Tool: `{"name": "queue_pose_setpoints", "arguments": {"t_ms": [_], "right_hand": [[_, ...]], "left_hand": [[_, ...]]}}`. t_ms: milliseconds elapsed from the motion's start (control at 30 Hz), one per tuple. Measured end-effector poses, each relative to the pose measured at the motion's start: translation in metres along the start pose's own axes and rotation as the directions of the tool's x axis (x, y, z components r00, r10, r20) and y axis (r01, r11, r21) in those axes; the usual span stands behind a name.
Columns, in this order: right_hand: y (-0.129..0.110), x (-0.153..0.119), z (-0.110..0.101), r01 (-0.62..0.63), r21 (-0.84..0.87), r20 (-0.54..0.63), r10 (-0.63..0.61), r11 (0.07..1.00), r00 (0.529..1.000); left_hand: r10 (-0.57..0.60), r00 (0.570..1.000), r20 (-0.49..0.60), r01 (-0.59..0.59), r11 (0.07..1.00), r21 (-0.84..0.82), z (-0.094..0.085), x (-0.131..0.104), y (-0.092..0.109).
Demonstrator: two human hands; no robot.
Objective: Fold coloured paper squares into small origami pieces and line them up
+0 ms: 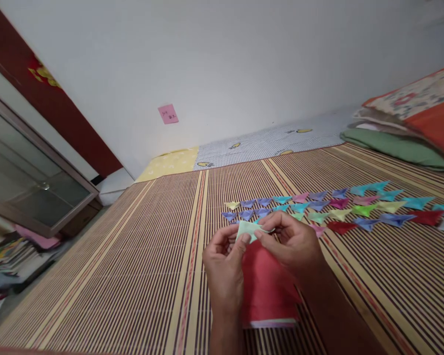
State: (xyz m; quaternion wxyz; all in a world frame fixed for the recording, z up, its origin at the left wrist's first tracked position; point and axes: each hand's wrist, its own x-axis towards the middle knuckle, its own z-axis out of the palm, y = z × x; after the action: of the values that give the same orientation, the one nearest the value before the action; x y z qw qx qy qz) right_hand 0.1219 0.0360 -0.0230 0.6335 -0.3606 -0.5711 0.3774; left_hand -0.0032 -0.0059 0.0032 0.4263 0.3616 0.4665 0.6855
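Note:
Between both hands is a small folded piece of pale green paper point(248, 230). My left hand point(225, 251) pinches its left side, thumb in front and fingers behind. On the right side, my right hand point(294, 241) grips it with thumb and fingertips. Below the hands lies a red-topped stack of paper sheets point(268, 291), partly hidden by my wrists. Just beyond are rows of small folded paper boats in many colours, among them a bright green one point(364, 210) and a dark red one point(341, 226). My hands hide some of these.
A striped bamboo mat point(133, 266) covers the bed. At the back right is a pile of folded bedding point(399, 145) with an orange patterned pillow point(432, 108). A glass-door cabinet point(33, 172) stands left, and a pink note point(168, 114) hangs on the wall.

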Motion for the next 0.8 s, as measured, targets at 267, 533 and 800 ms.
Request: {"name": "queue_pose_setpoints", "arguments": {"t_ms": [267, 533, 800], "right_hand": [[-0.013, -0.001, 0.006, -0.191, 0.12, 0.056, 0.186, 0.974, 0.981], [-0.019, 0.001, 0.006, -0.382, 0.29, 0.12, 0.363, 0.877, 0.924], [-0.025, 0.001, 0.008, -0.339, 0.34, 0.078, 0.332, 0.877, 0.94]], "left_hand": [[-0.029, 0.998, 0.056, 0.031, 0.999, -0.034, -0.006, 0.001, -0.005], [0.124, 0.992, -0.018, -0.122, 0.989, 0.088, -0.006, -0.002, -0.005], [0.083, 0.996, -0.012, -0.083, 0.996, 0.024, -0.004, -0.002, -0.006]]}}
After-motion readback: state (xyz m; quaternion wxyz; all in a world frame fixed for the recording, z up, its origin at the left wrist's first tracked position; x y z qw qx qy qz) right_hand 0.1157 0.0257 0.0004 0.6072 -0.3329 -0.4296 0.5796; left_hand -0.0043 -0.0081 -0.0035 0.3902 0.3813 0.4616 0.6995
